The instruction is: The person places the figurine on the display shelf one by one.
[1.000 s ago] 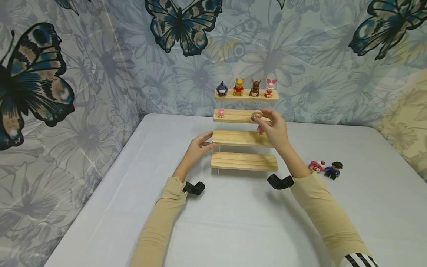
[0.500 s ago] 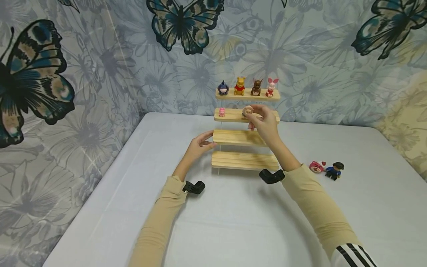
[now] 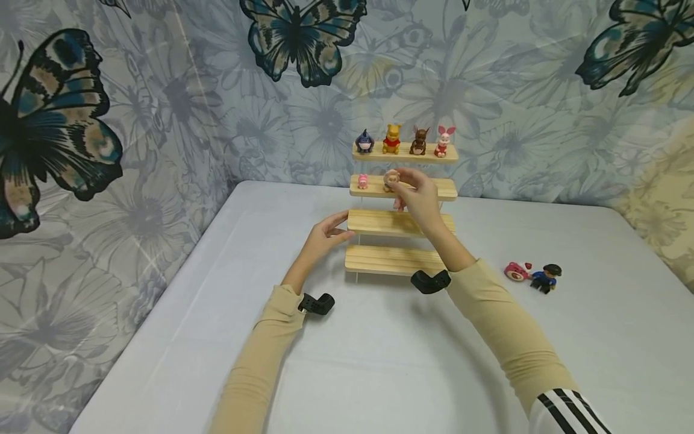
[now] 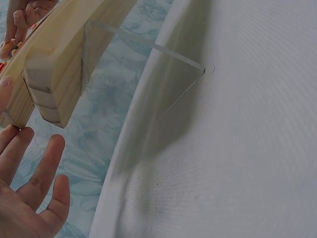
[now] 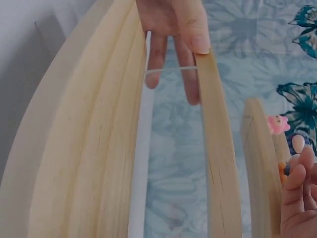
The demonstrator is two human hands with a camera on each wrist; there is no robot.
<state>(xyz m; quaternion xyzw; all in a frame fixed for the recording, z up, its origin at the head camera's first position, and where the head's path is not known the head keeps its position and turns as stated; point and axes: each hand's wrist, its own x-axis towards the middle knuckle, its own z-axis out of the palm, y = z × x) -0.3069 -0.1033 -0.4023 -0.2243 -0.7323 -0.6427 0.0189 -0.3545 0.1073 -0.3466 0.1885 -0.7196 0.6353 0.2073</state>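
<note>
In the head view, my right hand (image 3: pixel 422 198) pinches a small beige figurine (image 3: pixel 391 179) at the second tier of a wooden display stand (image 3: pixel 401 222). Whether its base touches the board is hard to tell. A pink figurine (image 3: pixel 362 181) sits at that tier's left end. My left hand (image 3: pixel 325 234) holds the left end of the tier below; the right wrist view has its thumb (image 5: pixel 200 43) on the board's edge and other fingers behind. The left wrist view shows several of its fingers (image 4: pixel 47 166) spread under the board.
On the top tier stand a donkey figurine (image 3: pixel 365 141), a yellow bear (image 3: pixel 391 140), a brown figurine (image 3: pixel 418 141) and a pink piglet (image 3: pixel 444 142). A pink toy (image 3: pixel 516 271) and a black-capped figure (image 3: pixel 546 278) lie on the white table (image 3: pixel 368 361), right of the stand.
My right hand has carried the beige figurine leftward along the second tier, closer to the pink figurine. My left hand has stayed at the stand's left side.
</note>
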